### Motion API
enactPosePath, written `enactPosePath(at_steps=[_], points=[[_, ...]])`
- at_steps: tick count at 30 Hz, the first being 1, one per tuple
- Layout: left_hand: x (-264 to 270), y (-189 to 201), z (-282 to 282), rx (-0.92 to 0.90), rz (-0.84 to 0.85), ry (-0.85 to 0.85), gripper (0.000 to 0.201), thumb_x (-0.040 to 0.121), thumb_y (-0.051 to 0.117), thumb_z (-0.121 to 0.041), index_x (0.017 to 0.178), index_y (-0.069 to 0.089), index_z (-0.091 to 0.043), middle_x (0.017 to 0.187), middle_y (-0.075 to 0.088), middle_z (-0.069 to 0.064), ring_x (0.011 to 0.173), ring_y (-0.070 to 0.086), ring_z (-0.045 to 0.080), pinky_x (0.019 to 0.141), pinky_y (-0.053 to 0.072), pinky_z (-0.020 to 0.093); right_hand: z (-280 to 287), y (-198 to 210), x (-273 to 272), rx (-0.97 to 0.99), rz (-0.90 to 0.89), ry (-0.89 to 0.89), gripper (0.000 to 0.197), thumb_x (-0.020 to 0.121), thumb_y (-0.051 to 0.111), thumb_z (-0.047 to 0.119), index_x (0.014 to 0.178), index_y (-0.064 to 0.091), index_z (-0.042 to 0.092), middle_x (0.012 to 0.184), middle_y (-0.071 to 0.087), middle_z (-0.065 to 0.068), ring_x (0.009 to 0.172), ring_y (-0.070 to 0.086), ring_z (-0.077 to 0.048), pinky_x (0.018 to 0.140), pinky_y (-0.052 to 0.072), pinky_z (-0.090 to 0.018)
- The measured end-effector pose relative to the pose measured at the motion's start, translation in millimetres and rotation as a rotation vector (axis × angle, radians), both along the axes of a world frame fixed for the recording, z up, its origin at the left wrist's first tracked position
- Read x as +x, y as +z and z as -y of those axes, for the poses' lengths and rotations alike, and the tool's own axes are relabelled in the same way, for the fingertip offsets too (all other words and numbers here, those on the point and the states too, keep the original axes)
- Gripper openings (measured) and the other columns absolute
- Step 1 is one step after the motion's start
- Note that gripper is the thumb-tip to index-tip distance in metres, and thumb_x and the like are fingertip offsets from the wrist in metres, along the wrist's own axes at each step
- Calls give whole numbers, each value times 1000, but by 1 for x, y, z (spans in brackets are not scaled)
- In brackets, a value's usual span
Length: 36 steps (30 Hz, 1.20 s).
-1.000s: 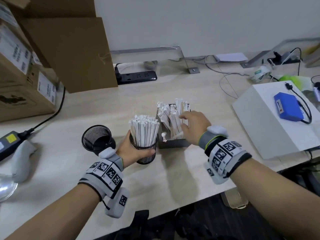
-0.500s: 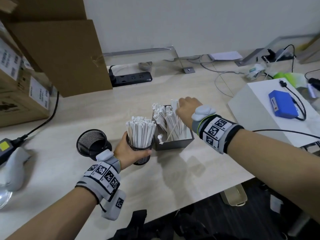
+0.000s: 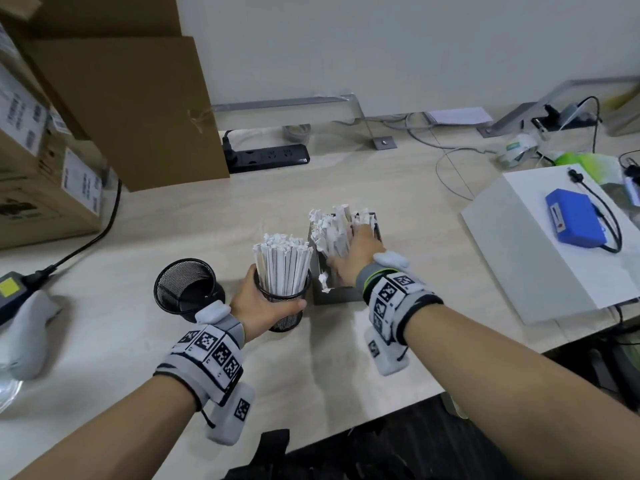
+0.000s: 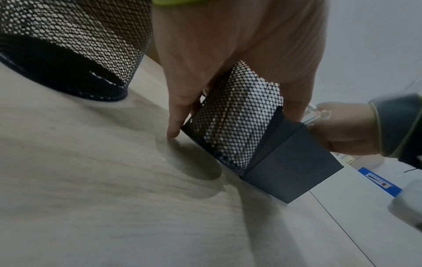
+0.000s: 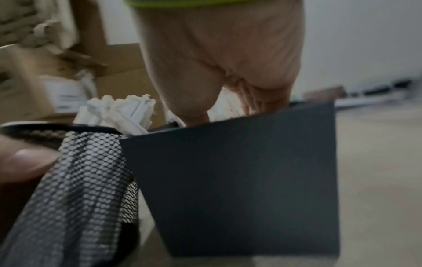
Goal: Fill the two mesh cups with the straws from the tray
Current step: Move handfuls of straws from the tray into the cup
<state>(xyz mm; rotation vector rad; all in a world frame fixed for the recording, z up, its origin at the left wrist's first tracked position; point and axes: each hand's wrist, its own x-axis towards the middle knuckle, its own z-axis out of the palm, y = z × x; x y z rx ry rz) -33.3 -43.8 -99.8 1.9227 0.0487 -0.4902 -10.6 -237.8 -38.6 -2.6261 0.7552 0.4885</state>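
My left hand (image 3: pixel 258 304) grips a black mesh cup (image 3: pixel 282 308) packed with upright white wrapped straws (image 3: pixel 282 261); the cup stands on the table. The left wrist view shows my fingers (image 4: pixel 178 115) and thumb wrapped round its mesh wall (image 4: pixel 235 126). An empty mesh cup (image 3: pixel 185 285) stands just left of it. A dark grey tray (image 3: pixel 337 296) touches the full cup on the right and holds more straws (image 3: pixel 330 230). My right hand (image 3: pixel 356 258) reaches into it. In the right wrist view its thumb and curled fingers (image 5: pixel 251 101) close on straws behind the tray wall (image 5: pixel 239 180).
Cardboard boxes (image 3: pixel 114 109) and a black power strip (image 3: pixel 266 157) stand at the back left. A white box (image 3: pixel 519 258) with a blue pack (image 3: pixel 575 220) and cable sits to the right. A grey handheld device (image 3: pixel 24 327) lies far left. The table's front edge is near my forearms.
My right hand went to the far end of the tray, then drew back toward me over the straws. My left hand kept hold of the full cup.
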Motion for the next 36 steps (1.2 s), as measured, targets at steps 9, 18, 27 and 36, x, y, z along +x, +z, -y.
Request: enactPosePath(at_steps=[9, 18, 27, 36], points=[[-9, 0, -1, 10, 44, 9, 99, 38, 89, -44, 123, 44, -21, 114, 62, -4, 106, 58, 12, 90, 47, 32, 8, -13, -12, 164, 145, -53, 60, 77, 75, 37, 126, 46, 15, 117, 64, -8, 103, 63, -31, 83, 49, -31], [-11, 7, -9, -11, 23, -100, 93, 56, 92, -17, 132, 39, -20, 111, 56, -13, 109, 51, 6, 89, 37, 20, 15, -10, -19, 246, 140, -23, 42, 82, 59, 35, 120, 49, 22, 105, 67, -5, 94, 64, -30, 85, 52, -34], [-11, 15, -12, 30, 47, -95, 86, 53, 93, -21, 123, 43, -28, 105, 58, -19, 104, 55, 7, 89, 41, 23, 16, 9, -22, 113, 61, 91, 45, 94, 49, 30, 136, 44, 16, 118, 64, -10, 107, 61, -32, 88, 48, -30], [-6, 29, -9, -20, 97, -43, 89, 52, 93, -31, 127, 45, -22, 109, 60, -15, 107, 57, 9, 89, 42, 26, 28, 65, -6, 555, 654, -335, 29, 95, 50, 32, 80, 66, 12, 61, 68, 7, 53, 58, -10, 57, 47, -24]])
